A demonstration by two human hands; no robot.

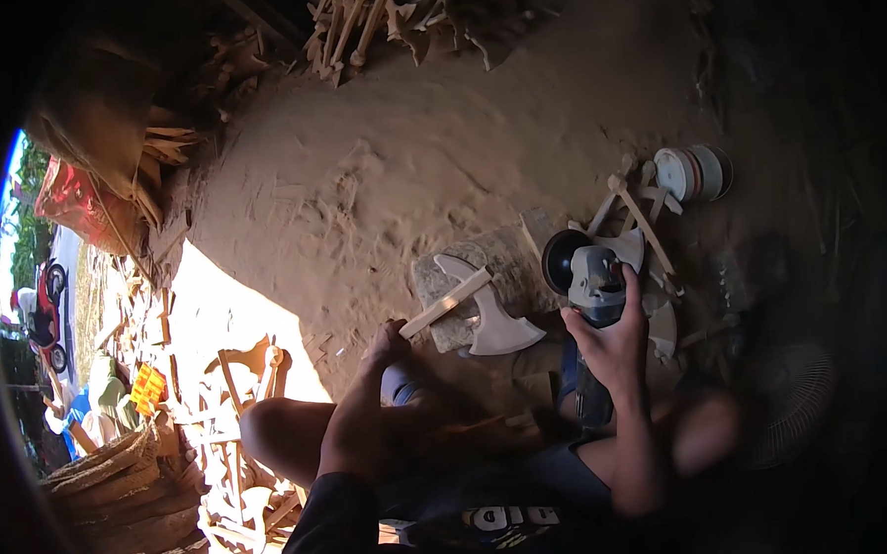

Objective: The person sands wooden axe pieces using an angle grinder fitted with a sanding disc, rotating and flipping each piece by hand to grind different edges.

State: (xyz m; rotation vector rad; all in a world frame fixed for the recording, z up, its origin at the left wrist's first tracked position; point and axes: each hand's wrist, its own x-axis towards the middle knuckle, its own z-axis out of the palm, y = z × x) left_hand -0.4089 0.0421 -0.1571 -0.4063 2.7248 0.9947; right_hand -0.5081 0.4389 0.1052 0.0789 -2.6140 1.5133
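My left hand (388, 345) is closed around the end of the handle of a wooden toy axe (502, 326). Its pale, curved double head rests on a rough block (456, 328) on the sandy ground. My right hand (615, 347) grips an angle grinder (596, 282) by its body. A dark round disc (562, 261) is fitted to the grinder and faces left, towards the block. Disc and axe head are apart. Some of the grinder's rear end is hidden by my right hand.
More pale wooden axes (631, 214) lie just beyond the grinder, beside a white tin (675, 175). A fan guard (794, 405) stands at the right. Wooden pieces are heaped at the top (353, 23) and in sunlight at the lower left (237, 484).
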